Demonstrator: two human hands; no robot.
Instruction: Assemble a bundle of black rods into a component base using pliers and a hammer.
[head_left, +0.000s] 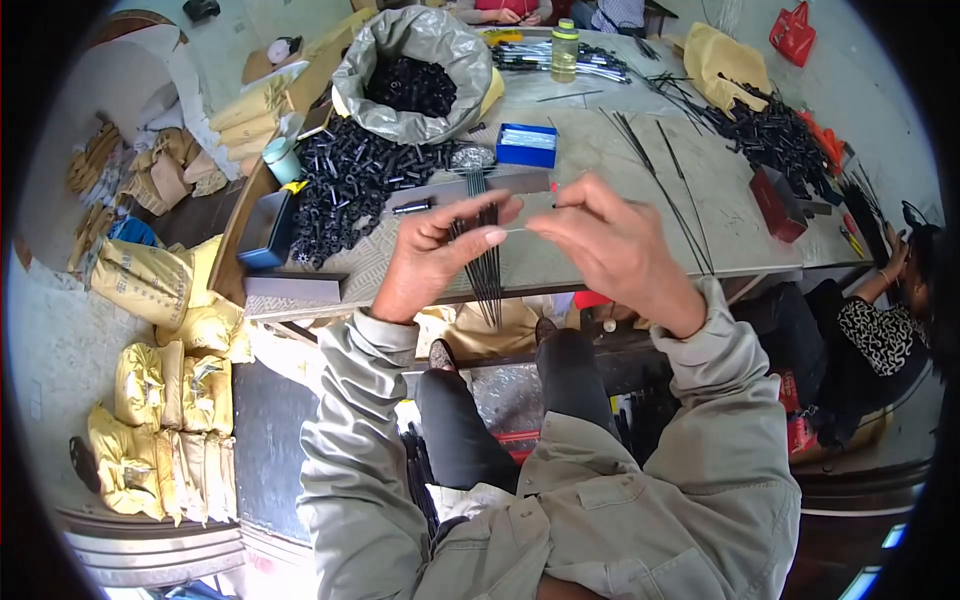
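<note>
My left hand hovers over the near side of the table, its thumb apart from its fingers. Beneath it, a bundle of thin black rods shows through the gap, its near ends reaching past the table edge. My right hand pinches a thin, pale wire-like strand, which runs toward my left thumb tip. Whether the strand touches that thumb is hard to tell. Just beyond the hands stands an open blue box of pale thin pieces. A large heap of short black tubular parts spreads at the left.
A grey sack of black parts stands at the back left, near a capped bottle. Long black rods lie at the right, before a dark red box. One co-worker sits at right; others are across the table.
</note>
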